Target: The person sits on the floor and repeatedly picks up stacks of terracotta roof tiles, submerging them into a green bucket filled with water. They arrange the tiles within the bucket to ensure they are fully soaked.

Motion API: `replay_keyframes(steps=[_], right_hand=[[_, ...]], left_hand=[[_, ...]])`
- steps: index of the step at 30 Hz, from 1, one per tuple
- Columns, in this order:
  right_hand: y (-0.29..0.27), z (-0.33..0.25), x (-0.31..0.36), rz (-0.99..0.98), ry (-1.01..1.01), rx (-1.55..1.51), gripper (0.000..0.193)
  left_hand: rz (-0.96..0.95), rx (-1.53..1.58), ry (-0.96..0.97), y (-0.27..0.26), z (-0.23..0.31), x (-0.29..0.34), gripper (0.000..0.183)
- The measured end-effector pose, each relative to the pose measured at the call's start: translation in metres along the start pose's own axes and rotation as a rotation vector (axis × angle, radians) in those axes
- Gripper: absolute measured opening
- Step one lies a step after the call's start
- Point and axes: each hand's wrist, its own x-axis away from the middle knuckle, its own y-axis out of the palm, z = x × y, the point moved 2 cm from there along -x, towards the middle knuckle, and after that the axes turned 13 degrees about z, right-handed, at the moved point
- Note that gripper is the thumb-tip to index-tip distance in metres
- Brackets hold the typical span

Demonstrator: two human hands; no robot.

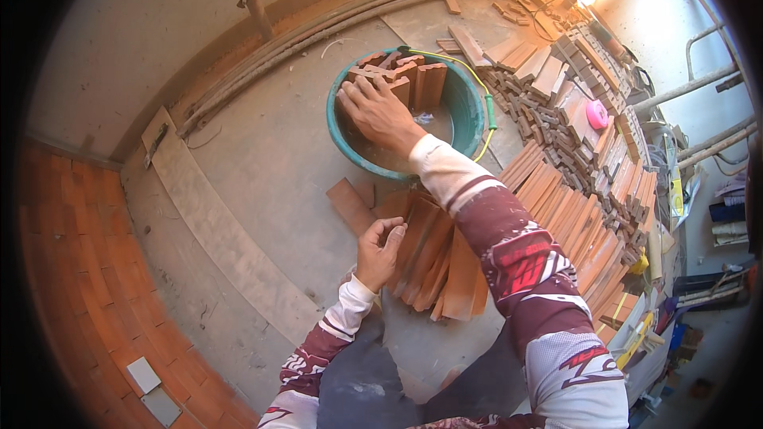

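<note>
My right arm reaches up and forward from the lower right, its patterned sleeve [517,258] slanting over the tile pile, the forearm fairly straight and angled leftward to the teal bucket [470,123]. At its end my right hand [380,114] is palm down inside the rim, back of the hand toward me, fingers spread a little and bent at the knuckles, their tips over the left part of the tiles [430,86] standing in the bucket. The fingers hide their own undersides, so I cannot tell whether they grip a tile or only rest on it. My left arm is held lower and closer, coming up from the bottom edge, with the cuff [355,295] at the wrist. My left hand [380,253] is half curled, thumb up and apart from the bent fingers, with nothing held in it. It hangs nearer to me than the bucket, by the left edge of the loose pile [433,250], with one tile [350,205] lying just beyond it. The bucket's yellow handle [480,79] is folded down to the right, its green grip [490,112] outside the rim, near the long stack [568,214].
</note>
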Motion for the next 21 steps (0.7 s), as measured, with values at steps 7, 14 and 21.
replay_keyframes(steps=[7,14,21], right_hand=[[-0.023,0.012,0.028,-0.084,0.282,-0.22,0.045],[-0.014,0.006,0.021,0.048,0.693,-0.548,0.031],[-0.011,0.0,-0.032,0.278,0.627,-0.459,0.01]], left_hand=[[-0.01,-0.063,0.076,0.003,0.009,0.001,0.023],[-0.018,-0.088,0.035,0.007,0.016,0.003,0.024],[0.005,-0.093,0.048,-0.007,0.005,0.004,0.023]])
